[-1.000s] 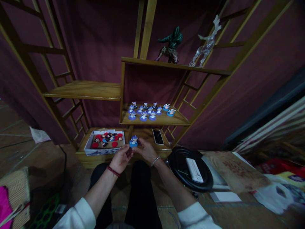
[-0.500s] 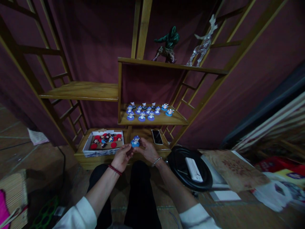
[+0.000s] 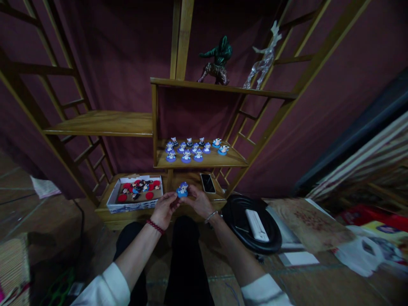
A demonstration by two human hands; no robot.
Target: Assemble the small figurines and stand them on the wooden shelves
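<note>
Between my two hands is a small figurine [image 3: 182,189] with a purple head and a blue round base, held upright. My left hand [image 3: 166,208] pinches it from the left, a dark red bead bracelet on the wrist. From the right, my right hand [image 3: 200,201] grips it with thumb and fingers. Left of my hands, an open cardboard box [image 3: 111,203] contains loose figurine parts and red discs. Above them, several finished-looking figurines [image 3: 186,155] stand in rows on the wooden shelf [image 3: 231,160].
A phone [image 3: 208,183] lies on the lowest board. Higher up stand a green-and-brown figure [image 3: 219,61] and a clear deer statue [image 3: 263,59]. On the floor at right are a coiled black hose [image 3: 231,231], a white packet [image 3: 256,225] and a plastic bag [image 3: 358,255].
The view has shifted slightly, so the shelf appears a little further left. Both hands keep hold of the figurine in nearly the same pose.
</note>
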